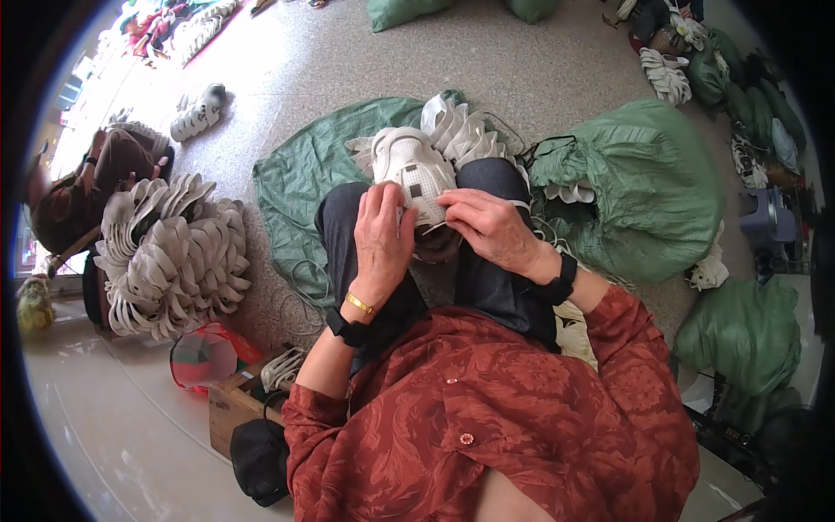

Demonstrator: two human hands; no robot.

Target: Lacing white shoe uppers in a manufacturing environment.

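Note:
A white mesh shoe upper (402,157) with a small dark patch lies across my knees, its near edge between my hands. My left hand (383,244) has its fingers bent and pressed on the upper's left side. From the other side my right hand (497,228) pinches the near right edge, thumb and fingers together. A thin pale line runs along that edge between the hands; I cannot tell if it is thread. Just beyond my knees, more white shoe uppers (461,130) stand bunched together on a spread green sack (304,161).
A bulging green sack (652,187) stands at my right, another green sack (744,335) nearer. Left are a large pile of shoe uppers (178,257), a red basket (206,355), a wooden box (228,416) and a black bag (260,461). Another person (113,174) sits far left.

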